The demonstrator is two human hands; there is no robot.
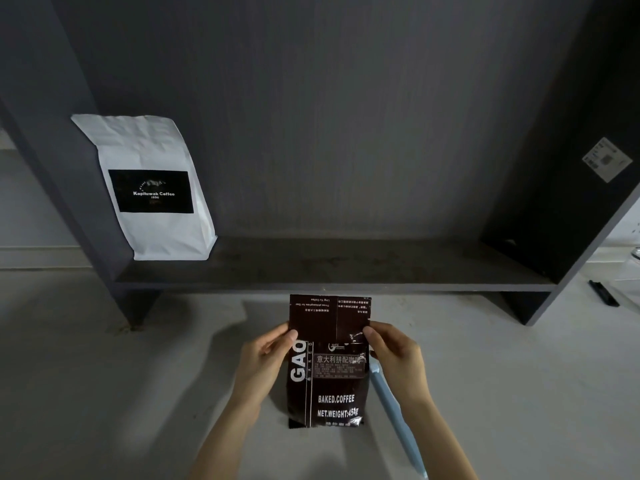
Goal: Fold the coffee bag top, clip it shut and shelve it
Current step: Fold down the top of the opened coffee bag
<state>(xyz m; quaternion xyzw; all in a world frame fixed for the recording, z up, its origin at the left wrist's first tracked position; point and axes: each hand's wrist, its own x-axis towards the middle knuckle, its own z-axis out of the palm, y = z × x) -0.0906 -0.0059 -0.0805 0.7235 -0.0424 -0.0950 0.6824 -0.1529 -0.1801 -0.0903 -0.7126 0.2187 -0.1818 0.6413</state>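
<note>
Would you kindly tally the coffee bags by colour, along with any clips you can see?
Dark brown coffee bag, held by left hand and right hand: 1
White coffee bag on shelf: 1
Light blue clip: 1
Total: 3

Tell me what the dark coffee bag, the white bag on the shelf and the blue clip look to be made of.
Dark coffee bag: glossy plastic or foil film, judging by glare spots and crinkles. White bag: matte paper-like stock, softly creased, with a black label. Blue clip: probably smooth plastic with an even pale sheen. Shelf: matte grey board, likely laminate.
</note>
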